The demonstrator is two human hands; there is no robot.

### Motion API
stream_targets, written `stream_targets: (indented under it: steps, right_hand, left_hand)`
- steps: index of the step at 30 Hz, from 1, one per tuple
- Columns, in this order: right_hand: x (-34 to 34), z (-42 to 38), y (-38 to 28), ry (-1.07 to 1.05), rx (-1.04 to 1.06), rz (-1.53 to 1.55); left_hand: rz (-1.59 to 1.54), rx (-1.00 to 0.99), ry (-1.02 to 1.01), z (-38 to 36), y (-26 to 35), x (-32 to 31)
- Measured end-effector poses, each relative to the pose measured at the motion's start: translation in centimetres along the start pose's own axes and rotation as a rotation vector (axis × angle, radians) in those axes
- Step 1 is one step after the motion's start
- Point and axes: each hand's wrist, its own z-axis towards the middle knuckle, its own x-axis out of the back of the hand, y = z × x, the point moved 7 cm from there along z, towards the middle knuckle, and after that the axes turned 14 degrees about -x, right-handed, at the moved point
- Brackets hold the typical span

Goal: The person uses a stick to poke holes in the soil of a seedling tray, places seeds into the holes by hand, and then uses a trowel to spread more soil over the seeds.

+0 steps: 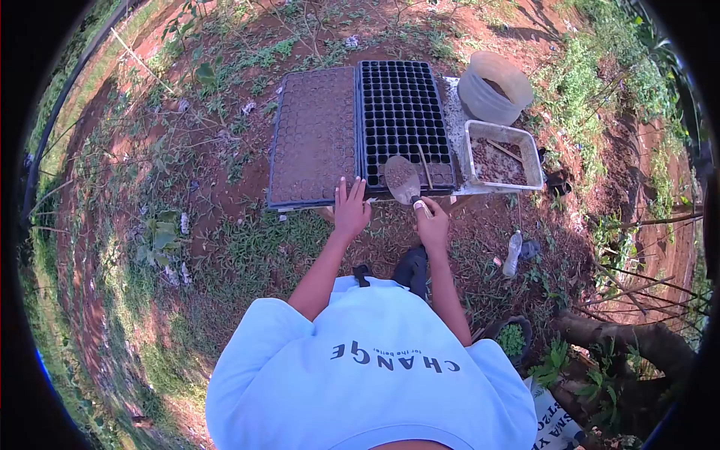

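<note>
My right hand [432, 222] is closed round the handle of a trowel [403, 178]. Some dark soil lies on the trowel's rounded blade, over the near end of a black seedling tray [403, 105]. Most of that tray's cells look unfilled, while soil covers the near rows. A thin stick [425, 166] rests on it beside the blade. My left hand [351, 211] is open, fingers stretched out at the near right corner of a second seedling tray [313, 127], whose cells are filled with soil. The two trays lie side by side.
To the right stand a white rectangular basin [541, 169] holding soil and a stick, and a translucent round tub [487, 101]. A plastic bottle [513, 253] lies on the ground. Lower right are a potted plant [513, 340], a thick log [622, 334] and a printed sack [553, 414].
</note>
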Motion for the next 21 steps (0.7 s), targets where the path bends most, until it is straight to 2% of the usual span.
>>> stream_targets:
  steps: [1, 3, 4, 11, 13, 21]
  right_hand:
    - [-0.5, 0.9, 1.4, 0.006, 0.005, -0.001]
    - [-1.6, 2.8, 3.4, 0.119, 0.261, -0.142]
    - [-1.9, 2.5, 3.1, 0.145, 0.280, -0.183]
    - [-3.4, -1.3, -0.3, 0.190, 0.312, -0.328]
    - [-3.9, -1.8, -0.4, 0.144, 0.248, -0.310]
    - [-4.9, -3.0, -1.3, 0.180, 0.283, -0.384]
  left_hand:
    - [-0.004, -0.005, 0.005, -0.1, -0.1, -0.1]
    - [0.013, -0.025, 0.000, -0.2, -0.3, -0.3]
    - [0.011, -0.026, 0.004, -0.2, -0.5, -0.4]
    - [0.052, -0.066, -0.035, -0.2, -0.5, -1.3]
    - [0.053, -0.057, -0.043, -0.3, -0.7, -1.7]
    - [0.054, -0.057, -0.120, -0.2, -0.6, -1.5]
